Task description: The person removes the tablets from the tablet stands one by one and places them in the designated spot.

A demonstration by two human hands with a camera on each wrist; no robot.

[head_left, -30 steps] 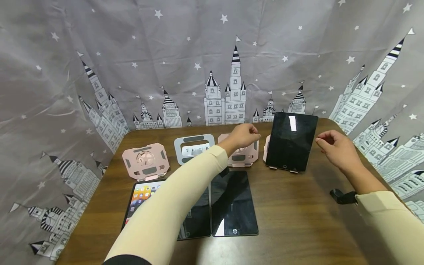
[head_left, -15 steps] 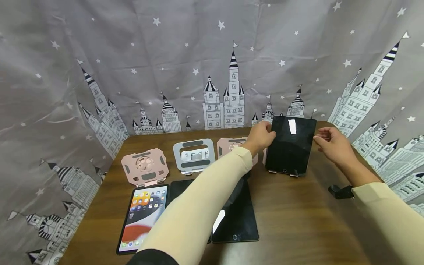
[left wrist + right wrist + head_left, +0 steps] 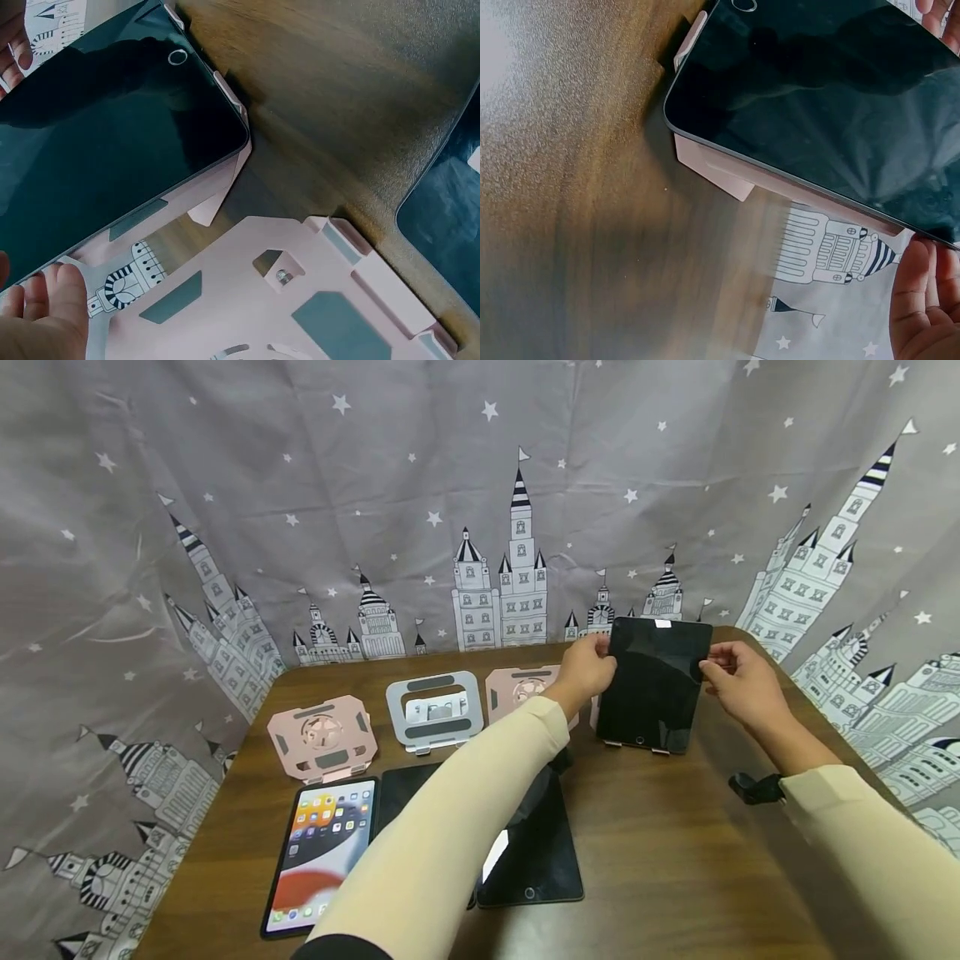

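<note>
A black tablet (image 3: 652, 689) with a round home button stands upright, leaning back on a pink folding tablet stand (image 3: 712, 169) at the right of the table. The stand's small lips catch the tablet's lower edge; most of the stand is hidden behind it. My left hand (image 3: 588, 670) holds the tablet's left edge, high up. Opposite it, my right hand (image 3: 742, 681) holds the right edge, thumb toward the front. In the right wrist view, the fingertips (image 3: 922, 251) meet the tablet's side.
Left of the tablet stand a second pink stand (image 3: 247, 300), a grey-blue stand (image 3: 435, 712) and another pink stand (image 3: 322, 737). In front lie a tablet with a lit screen (image 3: 322, 852) and dark tablets, one (image 3: 551, 852) partly under my left forearm. A castle-print curtain (image 3: 480, 485) hangs behind.
My left hand has moved right from over the neighbouring pink stand to the tablet's left edge. My right hand has closed in on the right edge. The screen's bright reflection has slid upward.
</note>
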